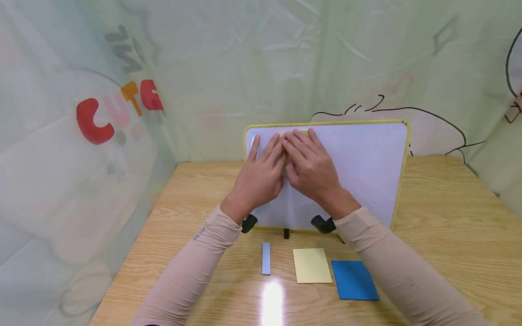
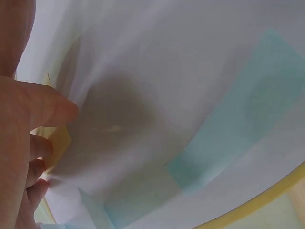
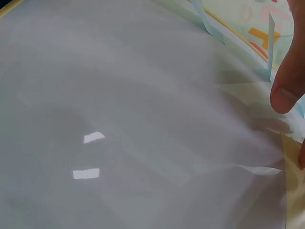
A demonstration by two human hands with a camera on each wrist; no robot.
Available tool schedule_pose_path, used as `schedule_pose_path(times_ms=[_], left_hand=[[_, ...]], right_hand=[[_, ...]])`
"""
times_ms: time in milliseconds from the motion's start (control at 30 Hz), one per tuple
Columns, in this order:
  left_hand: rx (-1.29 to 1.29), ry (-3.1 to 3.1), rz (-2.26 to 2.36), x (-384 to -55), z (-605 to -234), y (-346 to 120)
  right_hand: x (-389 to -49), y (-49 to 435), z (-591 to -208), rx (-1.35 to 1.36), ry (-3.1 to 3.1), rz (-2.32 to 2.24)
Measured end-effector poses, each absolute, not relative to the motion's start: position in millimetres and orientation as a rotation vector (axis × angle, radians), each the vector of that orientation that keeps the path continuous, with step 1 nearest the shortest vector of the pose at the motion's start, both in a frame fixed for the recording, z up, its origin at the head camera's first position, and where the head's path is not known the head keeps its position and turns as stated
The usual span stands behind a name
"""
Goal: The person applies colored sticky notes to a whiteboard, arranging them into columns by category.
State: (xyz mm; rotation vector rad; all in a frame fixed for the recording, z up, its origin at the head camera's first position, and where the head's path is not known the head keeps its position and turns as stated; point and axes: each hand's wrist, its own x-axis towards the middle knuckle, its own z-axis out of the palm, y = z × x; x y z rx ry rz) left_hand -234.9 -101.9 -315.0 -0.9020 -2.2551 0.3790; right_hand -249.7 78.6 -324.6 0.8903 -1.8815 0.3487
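A white board (image 1: 367, 176) with a yellow rim stands upright on the table. Against its upper left part both hands press a yellow sticky note (image 2: 58, 145), mostly hidden under the fingers. My left hand (image 1: 261, 179) has its fingers stretched upward, the index fingertip meeting the other hand at the note. The right hand (image 1: 314, 170) lies with straight fingers side by side over the note, thumb lower down. Light blue paper strips (image 2: 238, 119) stick to the board's left side, close to the left hand; the end of one stands away from the surface.
On the wooden table (image 1: 448, 226) in front of the board lie a narrow pale blue strip pad (image 1: 266, 259), a pale yellow sticky note pad (image 1: 311, 266) and a blue square pad (image 1: 355, 280). Black stand feet (image 1: 323, 224) jut out below the board. A printed curtain (image 1: 228, 68) hangs behind.
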Motion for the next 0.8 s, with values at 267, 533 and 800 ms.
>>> schedule_pose_path(times_ms=[267,533,800], left_hand=[[-0.896,-2.250,0.407,-235,-314,-100],[-0.899,-2.274,0.408,-235,-313,-100],[-0.899,-2.312,0.420,-234,-312,-100]], right_hand=[[-251,85,-326,0.830,-1.905,0.327],[-249,94,-327,0.753,-1.900,0.363],[-247,101,-327,0.712,-1.887,0.374]])
